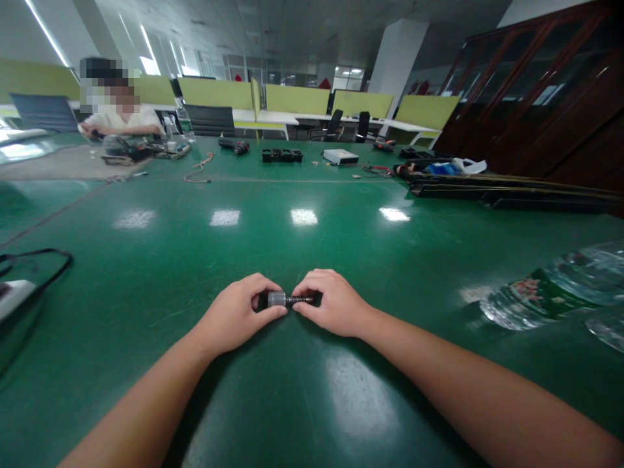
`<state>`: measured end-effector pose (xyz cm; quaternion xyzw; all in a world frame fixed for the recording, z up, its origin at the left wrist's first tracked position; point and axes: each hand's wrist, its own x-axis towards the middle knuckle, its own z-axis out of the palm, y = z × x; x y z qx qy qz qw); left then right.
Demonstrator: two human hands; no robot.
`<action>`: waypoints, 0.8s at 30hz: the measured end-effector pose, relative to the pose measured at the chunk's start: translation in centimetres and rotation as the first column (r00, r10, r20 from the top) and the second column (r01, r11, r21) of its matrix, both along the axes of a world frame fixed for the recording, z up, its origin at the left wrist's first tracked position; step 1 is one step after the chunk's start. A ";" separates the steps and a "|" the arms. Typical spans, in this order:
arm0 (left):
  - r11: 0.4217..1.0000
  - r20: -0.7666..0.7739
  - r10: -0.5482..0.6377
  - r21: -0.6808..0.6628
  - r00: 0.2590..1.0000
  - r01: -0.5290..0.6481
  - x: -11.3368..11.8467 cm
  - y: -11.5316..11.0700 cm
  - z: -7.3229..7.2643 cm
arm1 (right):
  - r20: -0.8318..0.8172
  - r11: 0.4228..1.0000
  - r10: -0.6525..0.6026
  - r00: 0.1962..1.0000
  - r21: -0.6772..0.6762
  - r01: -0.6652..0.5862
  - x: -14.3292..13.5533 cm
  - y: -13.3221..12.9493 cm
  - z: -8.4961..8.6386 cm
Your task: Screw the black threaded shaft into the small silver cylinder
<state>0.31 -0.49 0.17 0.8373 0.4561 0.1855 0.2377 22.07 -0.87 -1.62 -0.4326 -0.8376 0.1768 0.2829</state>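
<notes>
A small metal part lies level between my hands, low over the green table. Its left end is a grey cylinder [277, 299], and a thin dark ribbed shaft [291, 301] runs out of it to the right. My left hand [238, 311] is closed around the cylinder, thumb on the near side and fingers on the far side. With thumb and fingertips, my right hand [334, 303] pinches the shaft, partly covering its right end. Whether the part touches the tabletop, I cannot tell.
Clear plastic water bottles, one with a green label [541, 292], are at the right. A black cable [58, 253] and white block [14, 296] lie left. Across the table are a power drill [234, 145], a black tray [282, 156], a white box [340, 156] and a seated person [121, 117].
</notes>
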 end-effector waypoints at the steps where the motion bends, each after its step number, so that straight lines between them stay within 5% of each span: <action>1: 1.000 -0.002 -0.001 0.000 1.000 0.001 0.0 0.0 0.0 | 0.001 1.000 0.001 1.000 0.000 -0.001 0.0 0.0 0.0; 24: 1.000 -0.020 -0.003 0.004 1.000 0.003 0.0 -0.1 0.2 | 0.010 1.000 -0.011 1.000 -0.006 0.011 0.0 -0.1 0.1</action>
